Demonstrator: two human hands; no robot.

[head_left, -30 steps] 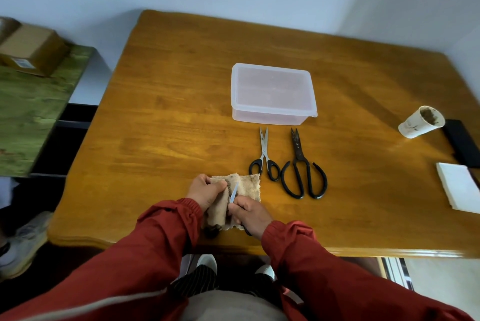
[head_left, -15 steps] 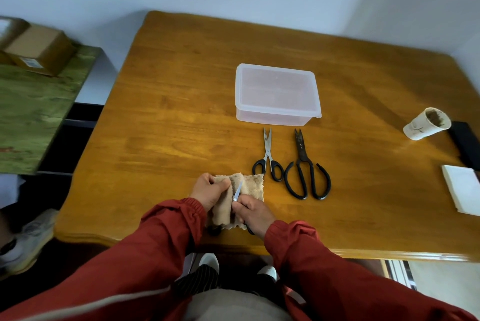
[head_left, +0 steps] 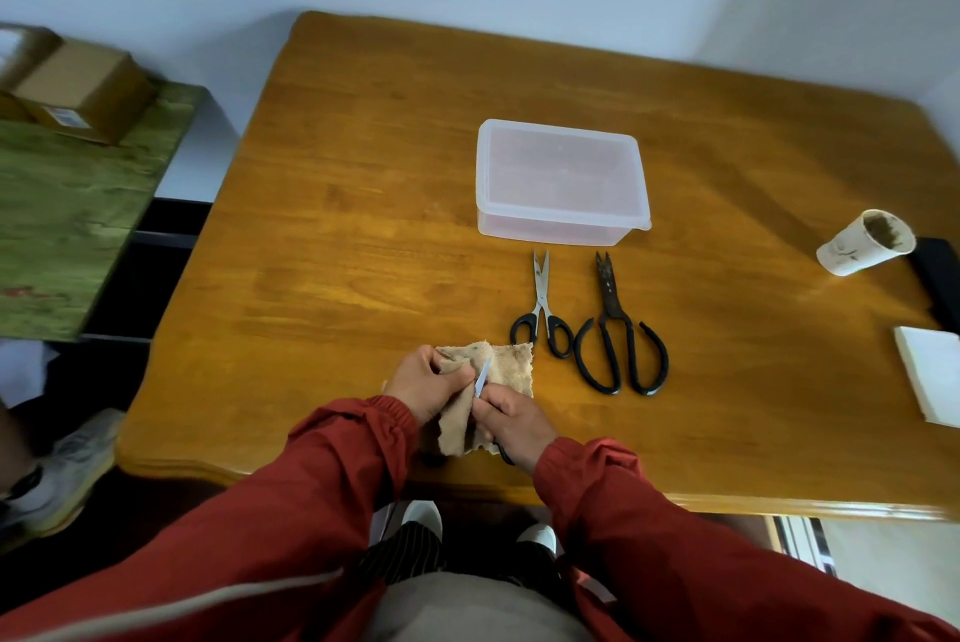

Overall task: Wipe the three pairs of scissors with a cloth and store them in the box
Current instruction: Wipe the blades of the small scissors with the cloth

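My left hand (head_left: 428,381) pinches a beige cloth (head_left: 506,366) near the table's front edge. My right hand (head_left: 514,420) grips a small pair of scissors (head_left: 483,376); only a short silver blade tip shows between my hands, the rest is hidden by cloth and fingers. A slim silver pair with black handles (head_left: 541,301) lies just beyond the cloth. To its right lies a large black pair of scissors (head_left: 618,335). The translucent plastic box (head_left: 561,181) stands behind them with its lid on.
A paper cup (head_left: 865,241) lies on its side at the right on the wooden table (head_left: 337,252), beside a dark object (head_left: 940,272) and a white pad (head_left: 932,379). A green-covered side table (head_left: 67,220) with a cardboard box (head_left: 78,90) stands left.
Both hands stay on the cloth and scissors with only small rubbing shifts. The view has drifted slightly, so the objects sit a little further right in frame.
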